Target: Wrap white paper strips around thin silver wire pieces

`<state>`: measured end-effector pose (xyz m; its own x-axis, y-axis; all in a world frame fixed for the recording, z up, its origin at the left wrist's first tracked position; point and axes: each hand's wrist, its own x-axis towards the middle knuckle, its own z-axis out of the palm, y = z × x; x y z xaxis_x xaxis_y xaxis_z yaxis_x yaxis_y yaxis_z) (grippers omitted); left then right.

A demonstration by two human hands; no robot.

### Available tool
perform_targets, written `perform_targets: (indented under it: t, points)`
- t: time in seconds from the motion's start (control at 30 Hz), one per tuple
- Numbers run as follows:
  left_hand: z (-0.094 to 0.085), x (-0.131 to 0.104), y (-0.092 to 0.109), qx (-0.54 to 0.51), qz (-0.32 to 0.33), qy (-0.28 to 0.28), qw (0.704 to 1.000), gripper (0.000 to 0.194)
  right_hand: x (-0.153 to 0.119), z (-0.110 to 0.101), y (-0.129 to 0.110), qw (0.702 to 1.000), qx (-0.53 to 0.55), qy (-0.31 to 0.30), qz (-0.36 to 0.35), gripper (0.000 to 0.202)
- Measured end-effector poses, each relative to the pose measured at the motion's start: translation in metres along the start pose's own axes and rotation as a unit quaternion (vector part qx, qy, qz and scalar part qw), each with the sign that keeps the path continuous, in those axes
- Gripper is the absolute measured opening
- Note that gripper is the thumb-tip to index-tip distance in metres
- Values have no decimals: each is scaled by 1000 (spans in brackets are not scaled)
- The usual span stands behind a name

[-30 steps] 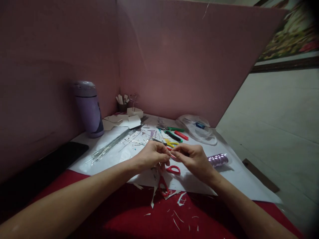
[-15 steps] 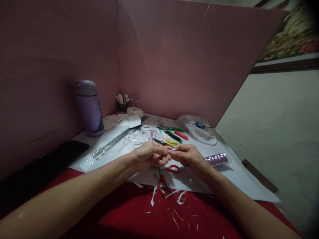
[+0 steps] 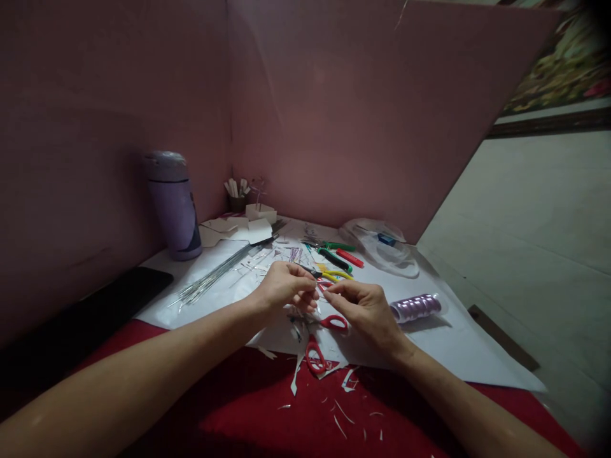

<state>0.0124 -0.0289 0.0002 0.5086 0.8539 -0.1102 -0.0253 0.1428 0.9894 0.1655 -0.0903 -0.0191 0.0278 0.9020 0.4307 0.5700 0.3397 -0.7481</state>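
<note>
My left hand [image 3: 287, 287] is closed in a pinch above the white sheet [image 3: 477, 343]. Facing it with a small gap, my right hand [image 3: 365, 308] also pinches thumb against forefinger. Whatever thin piece lies in the fingertips is too small to make out. Just below the hands lie red-handled scissors [image 3: 316, 356], their blades partly under my left hand. Behind the fingertips are yellow-handled pliers [image 3: 338, 275]. To the right of my right hand rests a roll of shiny purple wire or ribbon [image 3: 417, 308].
A bundle of thin metal wires [image 3: 210, 280] lies left, near a purple bottle [image 3: 174, 207] and a dark flat object [image 3: 119, 292]. Green-handled pliers [image 3: 337, 261], a red tool [image 3: 350, 257] and a plastic bag [image 3: 382, 245] are behind. Paper scraps [image 3: 351, 380] litter the red cloth [image 3: 248, 407].
My fingertips have come apart, leaving a gap between the hands. The pale purple strip seen between them earlier no longer shows clearly. The view has shifted slightly.
</note>
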Motion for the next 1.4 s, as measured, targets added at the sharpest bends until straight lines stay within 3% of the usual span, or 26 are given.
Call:
perform_targets:
  t: [0.17,0.33,0.43,0.5,0.73,0.9,1.07,1.2,1.3,1.4]
  points:
    - [5,-3,1,96,22,3,995,12,-1,-5,-4,997,-58,19,-41,18]
    - [4,-7,2,83,16,-104,991,6,11,-21,4,997,24,-69,11,16]
    - [-1,-6,1,22,-17,-176,984,4,18,-29,9,980,126,-138,67,15]
    - [-4,-5,0,-23,-49,-198,979,6,20,-30,11,969,168,-149,101,15]
    - [-6,0,-2,-118,-105,-185,970,2,17,-20,12,944,242,-136,178,13]
    - [-4,0,-2,-133,-89,-157,975,8,14,-9,15,930,287,-118,197,10]
    - [-2,0,-3,-100,-70,-96,988,5,7,1,13,959,239,-89,124,12]
    - [0,0,-3,-25,-19,-54,998,4,-1,2,3,996,46,-81,-16,16]
    - [2,-1,-4,80,15,-25,996,6,-5,-2,-3,981,-137,-92,-106,18]
    - [3,-1,-7,165,45,-11,985,10,-4,-8,-6,960,-225,-85,-145,19]
